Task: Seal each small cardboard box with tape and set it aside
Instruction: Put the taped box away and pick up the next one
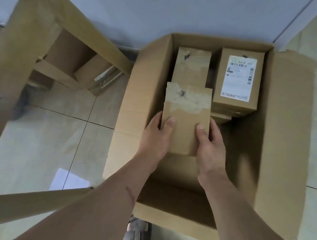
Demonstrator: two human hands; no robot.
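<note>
I hold a small brown cardboard box [186,111] inside a large open carton [139,106]. A torn pale patch of tape or label residue crosses the small box's far end. My left hand [158,137] grips its left side with the thumb on top. My right hand [211,148] grips its right side, thumb also on top. Behind it lies another small box [191,67] with similar residue. To the right sits a small box with a white shipping label [238,79], on top of other boxes.
The carton stands on a tiled floor [55,139] against a pale wall, its right flap [288,132] folded out. A second open carton [70,59] with small boxes is at the left, behind wooden furniture legs [9,67]. Sandalled feet [139,234] show at the bottom.
</note>
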